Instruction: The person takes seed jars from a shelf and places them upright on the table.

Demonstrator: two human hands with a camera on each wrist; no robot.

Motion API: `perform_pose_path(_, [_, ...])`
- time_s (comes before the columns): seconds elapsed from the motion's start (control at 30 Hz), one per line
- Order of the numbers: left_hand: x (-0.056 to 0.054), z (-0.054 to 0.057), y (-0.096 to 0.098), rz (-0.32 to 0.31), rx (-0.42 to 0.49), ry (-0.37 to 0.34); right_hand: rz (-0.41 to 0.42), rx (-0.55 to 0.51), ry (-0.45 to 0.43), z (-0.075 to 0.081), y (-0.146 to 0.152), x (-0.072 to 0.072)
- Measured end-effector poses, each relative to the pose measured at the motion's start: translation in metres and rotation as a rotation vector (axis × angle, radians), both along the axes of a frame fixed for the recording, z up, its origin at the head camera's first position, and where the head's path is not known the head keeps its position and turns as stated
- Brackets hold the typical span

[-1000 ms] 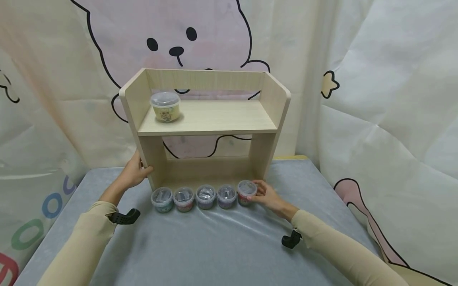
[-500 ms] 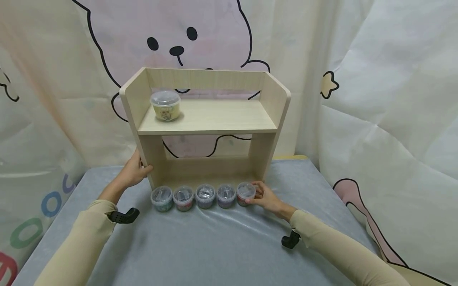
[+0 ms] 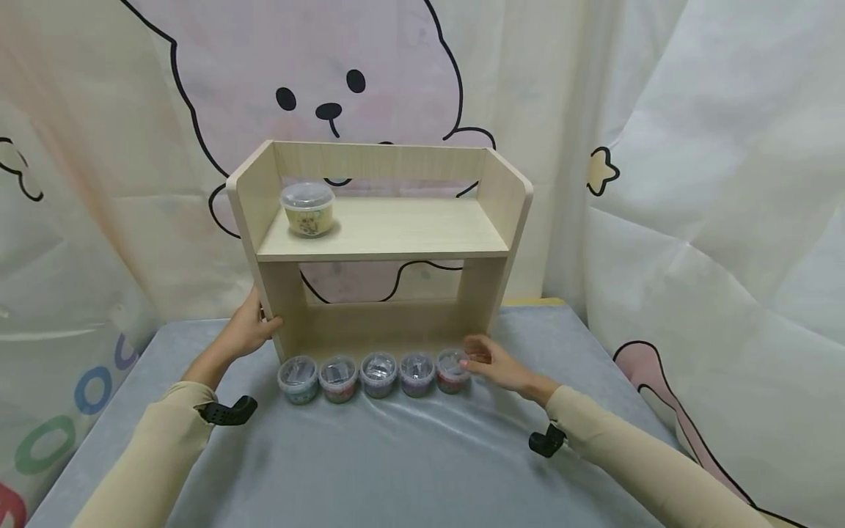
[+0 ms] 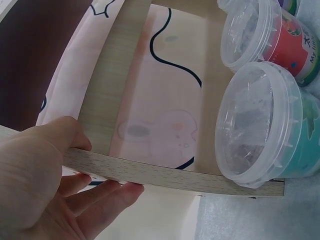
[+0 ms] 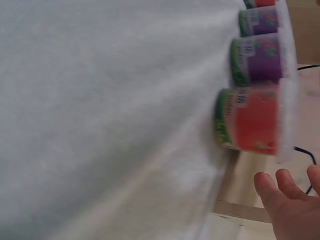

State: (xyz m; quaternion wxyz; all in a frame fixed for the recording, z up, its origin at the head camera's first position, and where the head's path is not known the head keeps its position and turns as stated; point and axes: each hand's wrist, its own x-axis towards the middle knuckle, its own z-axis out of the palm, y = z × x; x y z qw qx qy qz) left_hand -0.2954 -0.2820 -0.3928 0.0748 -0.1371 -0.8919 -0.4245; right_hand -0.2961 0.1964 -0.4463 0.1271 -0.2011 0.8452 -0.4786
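Observation:
A pale wooden two-tier shelf (image 3: pixel 383 229) stands on the table. My left hand (image 3: pixel 243 331) grips its left side panel, thumb inside and fingers on the outer face, as the left wrist view (image 4: pixel 75 185) shows. Along the shelf's front sits a row of several lidded clear tubs. At the row's right end is a red tub (image 3: pixel 452 375). Beside it my right hand (image 3: pixel 498 367) has its fingers loosely bent around nothing; the right wrist view (image 5: pixel 295 205) shows a gap to the tub. A teal tub (image 3: pixel 298 389) ends the row on the left.
A yellow tub (image 3: pixel 309 218) with a clear lid rests on the upper tier at the left. Grey-blue cloth (image 3: pixel 370 469) covers the table. Printed curtains (image 3: pixel 713 183) hang behind and at both sides.
My right hand slid the red tub slightly left toward its neighbour, then its fingers came off the tub. The left hand keeps its grip. The head view has tilted up a little.

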Motion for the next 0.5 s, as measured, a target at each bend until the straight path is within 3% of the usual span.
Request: perform_pose_path(0.5, [-0.002, 0.000, 0.000, 0.018, -0.034, -0.001, 0.046, 0.002, 0.050, 0.057, -0.010, -0.001])
